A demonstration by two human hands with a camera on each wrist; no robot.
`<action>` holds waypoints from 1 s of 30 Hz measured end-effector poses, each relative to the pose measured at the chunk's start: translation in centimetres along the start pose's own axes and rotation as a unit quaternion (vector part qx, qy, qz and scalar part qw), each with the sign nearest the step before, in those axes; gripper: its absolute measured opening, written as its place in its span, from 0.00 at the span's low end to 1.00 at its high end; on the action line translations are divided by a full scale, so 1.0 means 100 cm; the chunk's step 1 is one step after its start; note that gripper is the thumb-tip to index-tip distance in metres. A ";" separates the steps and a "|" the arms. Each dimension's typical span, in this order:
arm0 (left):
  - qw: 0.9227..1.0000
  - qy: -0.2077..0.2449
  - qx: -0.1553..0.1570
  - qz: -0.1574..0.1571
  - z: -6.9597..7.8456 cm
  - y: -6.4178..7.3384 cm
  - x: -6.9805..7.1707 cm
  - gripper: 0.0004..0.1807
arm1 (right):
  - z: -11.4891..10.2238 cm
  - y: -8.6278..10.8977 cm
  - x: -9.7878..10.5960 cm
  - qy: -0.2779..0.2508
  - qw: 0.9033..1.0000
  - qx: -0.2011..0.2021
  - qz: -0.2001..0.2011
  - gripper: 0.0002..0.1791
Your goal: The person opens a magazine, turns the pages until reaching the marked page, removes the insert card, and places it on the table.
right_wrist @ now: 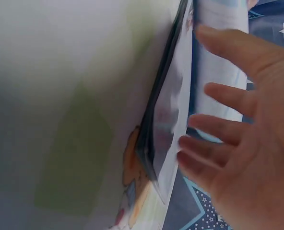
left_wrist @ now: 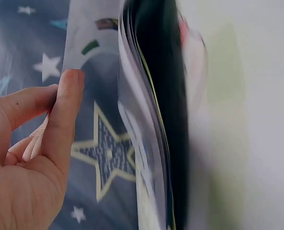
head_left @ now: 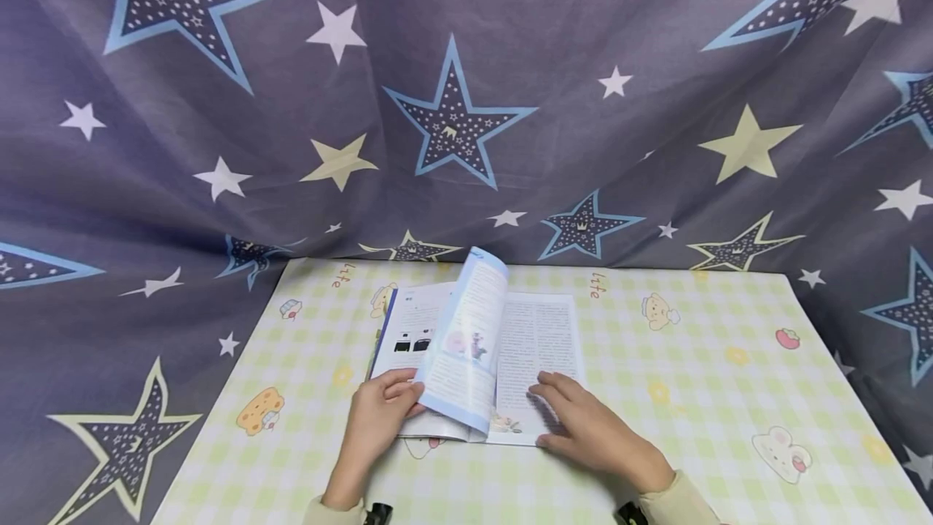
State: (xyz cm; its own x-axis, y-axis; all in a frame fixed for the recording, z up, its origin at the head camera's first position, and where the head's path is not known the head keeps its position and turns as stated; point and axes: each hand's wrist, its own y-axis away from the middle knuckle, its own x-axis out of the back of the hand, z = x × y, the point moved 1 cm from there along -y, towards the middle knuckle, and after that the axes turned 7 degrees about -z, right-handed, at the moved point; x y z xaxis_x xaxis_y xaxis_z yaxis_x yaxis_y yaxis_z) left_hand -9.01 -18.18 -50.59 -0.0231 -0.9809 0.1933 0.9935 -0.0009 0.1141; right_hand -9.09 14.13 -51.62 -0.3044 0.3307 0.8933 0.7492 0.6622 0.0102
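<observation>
An open book lies on the table, with printed text on its right page and dark pictures on its left page. One leaf stands raised and curved over the left side, showing text and a small pinkish illustration. My left hand pinches this leaf at its lower left corner between thumb and fingers. In the left wrist view the left hand is beside the book's page edges. My right hand is at the lower right of the right page, fingers spread and loosely bent, holding nothing.
The table wears a pale green checked cover with cartoon prints. A dark curtain with stars hangs behind and at both sides. Light sleeves and black wrist straps show at the bottom.
</observation>
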 end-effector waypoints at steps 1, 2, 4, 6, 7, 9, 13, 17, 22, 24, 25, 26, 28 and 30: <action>1.000 -0.010 0.005 0.011 -0.002 0.002 0.006 0.15 | 0.001 0.001 0.000 0.004 1.000 -0.001 -0.012 0.38; 0.999 -0.026 0.013 0.024 -0.003 0.003 0.012 0.15 | 0.002 0.002 -0.001 0.006 1.000 -0.006 -0.024 0.39; 0.997 -0.054 0.031 0.043 -0.006 0.007 0.024 0.15 | 0.003 0.005 -0.002 0.008 0.999 -0.015 -0.043 0.41; 0.995 -0.070 0.046 0.056 -0.009 0.011 0.034 0.16 | 0.003 0.006 -0.003 0.010 0.998 -0.021 -0.050 0.41; 0.994 -0.075 0.054 0.061 -0.010 0.012 0.038 0.16 | 0.004 0.006 -0.003 0.010 0.998 -0.025 -0.051 0.41; 0.992 -0.083 0.062 0.070 -0.012 0.016 0.046 0.16 | 0.005 0.007 -0.004 0.014 0.998 -0.029 -0.050 0.40; 0.990 -0.086 0.075 0.085 -0.015 0.020 0.057 0.16 | 0.006 0.009 -0.004 0.013 0.998 -0.027 -0.047 0.38; 0.988 -0.092 0.086 0.091 -0.017 0.023 0.063 0.16 | 0.007 0.010 -0.002 0.011 0.999 -0.018 -0.042 0.35; 0.987 -0.092 0.089 0.098 -0.019 0.024 0.066 0.16 | 0.007 0.013 0.002 0.005 0.999 -0.009 -0.037 0.31; 0.987 -0.090 0.089 0.102 -0.019 0.025 0.066 0.16 | 0.007 0.014 0.003 0.001 0.999 -0.008 -0.035 0.28; 0.987 -0.087 0.088 0.103 -0.019 0.025 0.067 0.16 | 0.007 0.015 0.003 -0.002 0.999 -0.009 -0.035 0.27; 0.987 -0.086 0.088 0.106 -0.019 0.026 0.067 0.16 | 0.007 0.016 0.004 -0.005 0.999 -0.009 -0.033 0.25; 0.986 -0.089 0.087 0.109 -0.018 0.026 0.068 0.16 | 0.008 0.017 0.005 -0.007 1.000 -0.009 -0.024 0.22; 0.984 -0.107 0.089 0.115 -0.018 0.025 0.069 0.16 | 0.009 0.017 0.006 -0.004 1.000 -0.010 -0.002 0.18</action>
State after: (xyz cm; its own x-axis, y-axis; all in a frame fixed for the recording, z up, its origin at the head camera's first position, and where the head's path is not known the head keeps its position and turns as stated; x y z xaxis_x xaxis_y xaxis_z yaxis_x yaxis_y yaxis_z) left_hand -6.45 -25.29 -50.70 0.1583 -0.8880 0.4317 0.9405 0.2687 0.2078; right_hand -8.52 16.10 -51.47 -0.3128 0.3328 0.8896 0.7588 0.6510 0.0232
